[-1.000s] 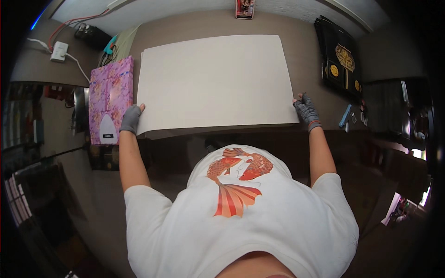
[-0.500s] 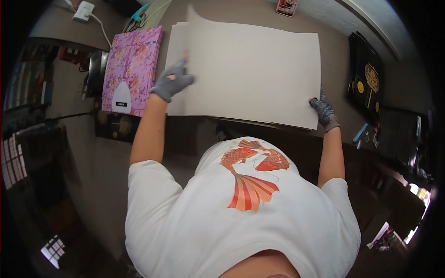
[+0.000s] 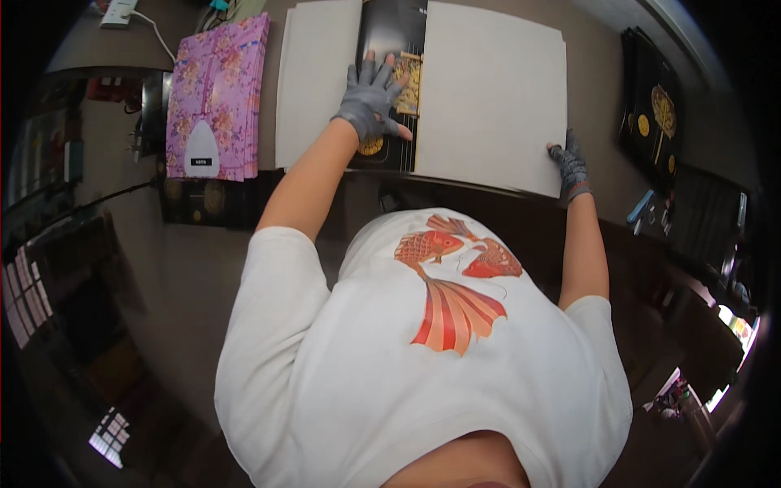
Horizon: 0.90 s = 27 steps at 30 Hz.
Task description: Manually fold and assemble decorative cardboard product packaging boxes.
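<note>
A stack of large white sheets (image 3: 496,98) lies in front of me. The left part of its top sheet is turned over to the right, so a black printed flap with gold figures (image 3: 409,89) lies across the middle. My left hand (image 3: 370,104), in a grey fingerless glove, rests on this flap, fingers spread. At the right edge of the stack is my right hand (image 3: 571,169) in a patterned fingerless glove. Its thumb lies over the edge and its fingers run along the outside; their undersides are hidden.
Purple flowered folders (image 3: 215,98) are piled left of the sheets. Black folders with gold emblems (image 3: 655,114) lie at the far right, with a small blue tool (image 3: 641,206) nearer me. A white power strip (image 3: 119,12) with a cable is at the top left.
My left hand has moved right from the left part of the sheet and now lies flat. The raised sheet has been folded over, showing its black printed side. My right hand stays at the edge.
</note>
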Motion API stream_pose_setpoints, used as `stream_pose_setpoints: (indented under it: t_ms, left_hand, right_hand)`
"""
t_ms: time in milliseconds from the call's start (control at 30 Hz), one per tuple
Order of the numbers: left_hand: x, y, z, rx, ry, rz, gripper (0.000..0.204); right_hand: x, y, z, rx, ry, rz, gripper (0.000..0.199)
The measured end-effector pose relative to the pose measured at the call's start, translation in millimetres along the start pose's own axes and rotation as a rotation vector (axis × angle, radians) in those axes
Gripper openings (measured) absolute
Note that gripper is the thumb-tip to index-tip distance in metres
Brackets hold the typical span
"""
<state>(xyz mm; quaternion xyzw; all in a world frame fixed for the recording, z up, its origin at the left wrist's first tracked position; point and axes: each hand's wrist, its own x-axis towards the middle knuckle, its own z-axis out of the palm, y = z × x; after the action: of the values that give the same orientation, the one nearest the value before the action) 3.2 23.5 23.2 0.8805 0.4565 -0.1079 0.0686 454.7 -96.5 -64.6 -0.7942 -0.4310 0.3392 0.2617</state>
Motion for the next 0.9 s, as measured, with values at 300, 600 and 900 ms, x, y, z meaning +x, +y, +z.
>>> stream_pose_setpoints:
  t_ms: [300, 600, 900]
  left_hand:
    - [-3, -2, -1, 0.083, -0.122, 0.04, 0.134]
    - [-2, -5, 8, 0.04, -0.092, 0.026, 0.134]
    - [-7, -4, 5, 0.057, -0.143, -0.007, 0.136]
  right_hand:
    - [-18, -39, -2, 0.053, 0.001, 0.108, 0.072]
    - [-14, -28, 0, 0.011, 0.013, 0.065, 0.076]
    - [-36, -94, 13, -0.682, 0.17, -0.182, 0.085]
